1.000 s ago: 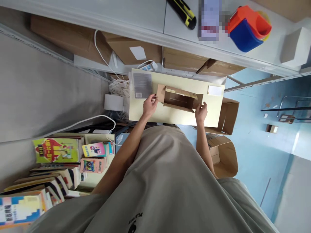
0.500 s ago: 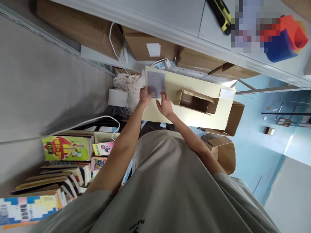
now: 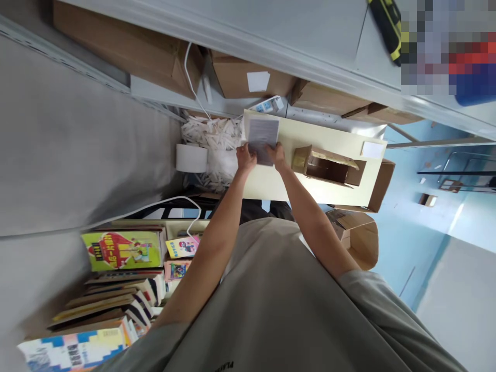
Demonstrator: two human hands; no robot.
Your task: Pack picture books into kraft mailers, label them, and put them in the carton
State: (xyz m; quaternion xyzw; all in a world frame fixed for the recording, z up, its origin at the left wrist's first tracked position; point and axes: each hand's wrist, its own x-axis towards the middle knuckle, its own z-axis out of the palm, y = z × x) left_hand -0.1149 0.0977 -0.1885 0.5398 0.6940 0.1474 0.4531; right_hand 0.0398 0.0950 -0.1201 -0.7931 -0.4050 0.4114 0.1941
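A thin grey book or booklet (image 3: 263,133) with rows of print on its face is over the left part of a pale yellow tabletop (image 3: 306,188). My left hand (image 3: 246,157) is closed on its near left corner. At its right side, my right hand (image 3: 276,155) grips the edge, thumb on top. The fingertips under the book are hidden. To the right of my hands, an open cardboard box (image 3: 329,168) lies on the tabletop, its opening facing me. A white slip of paper (image 3: 372,150) rests at the tabletop's far right corner.
Left of the table are a heap of white paper strips (image 3: 217,135) and a white roll (image 3: 191,158). A power strip (image 3: 267,105) sits behind it. A grey shelf (image 3: 248,31) spans above. Books (image 3: 124,250) fill the lower left; an open carton (image 3: 360,240) stands at right.
My right hand has closed from an open pose onto the book's right side. The view has shifted, so the table and shelf appear farther right.
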